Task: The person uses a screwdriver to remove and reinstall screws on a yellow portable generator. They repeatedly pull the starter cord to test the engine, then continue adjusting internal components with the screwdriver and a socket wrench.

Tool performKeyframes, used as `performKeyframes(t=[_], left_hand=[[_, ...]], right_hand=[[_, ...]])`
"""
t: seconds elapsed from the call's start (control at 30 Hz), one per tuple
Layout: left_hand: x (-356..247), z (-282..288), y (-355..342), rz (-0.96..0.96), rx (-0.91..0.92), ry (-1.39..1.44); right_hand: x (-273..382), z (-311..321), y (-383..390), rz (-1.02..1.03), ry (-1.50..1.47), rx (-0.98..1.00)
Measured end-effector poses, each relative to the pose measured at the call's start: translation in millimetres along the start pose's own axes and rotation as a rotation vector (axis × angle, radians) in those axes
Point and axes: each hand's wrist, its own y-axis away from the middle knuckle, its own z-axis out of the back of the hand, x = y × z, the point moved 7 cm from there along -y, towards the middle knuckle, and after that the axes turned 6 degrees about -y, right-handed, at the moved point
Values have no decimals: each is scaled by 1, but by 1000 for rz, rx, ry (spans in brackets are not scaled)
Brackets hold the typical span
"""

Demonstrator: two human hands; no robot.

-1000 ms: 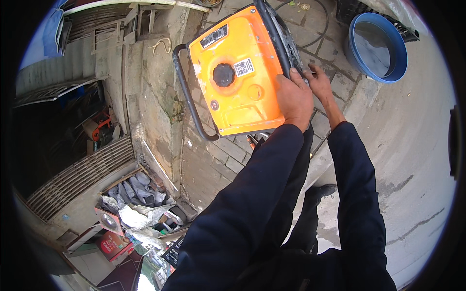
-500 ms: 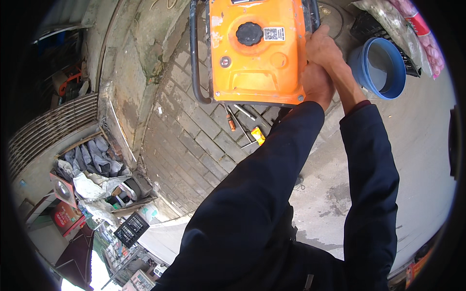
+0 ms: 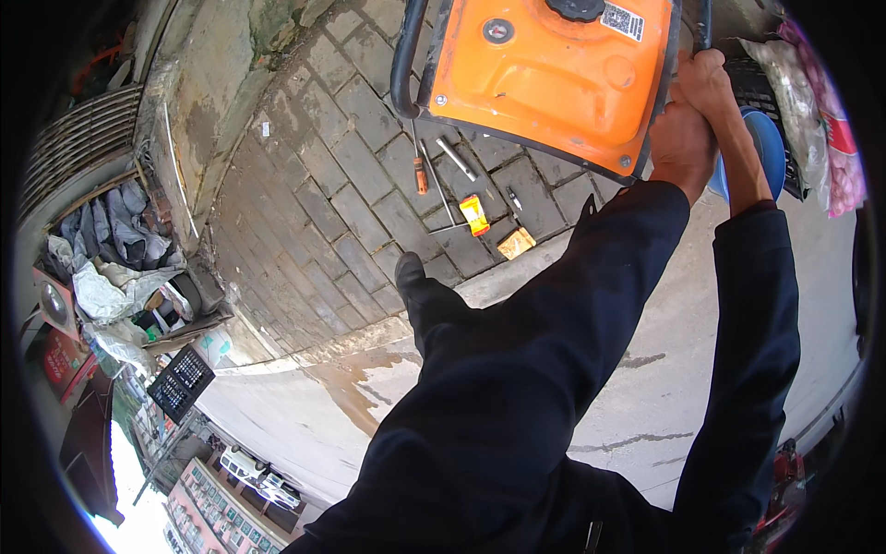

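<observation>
At the orange generator's right edge | both hands: left, right grip its black frame

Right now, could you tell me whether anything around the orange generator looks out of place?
Yes: several tools and a small yellow box lie scattered loose on the brick paving beside the generator, and a wet stain marks the concrete.

Both arms reach up and forward in dark sleeves, side by side. The left hand is curled in a loose fist; the right hand just above it has its fingers closed in a grip.
</observation>
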Motion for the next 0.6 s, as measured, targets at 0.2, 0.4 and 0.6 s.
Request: performKeyframes(t=[0.2, 0.4, 0.6], left_hand=[[-5, 40, 24, -4, -17, 228], [50, 111, 172, -447, 73, 277], [291, 154, 246, -134, 501, -66]], right_hand=[[-35, -16, -19, -35, 151, 131], [-53, 7, -23, -347, 95, 9], [-45, 35, -34, -295, 115, 43]])
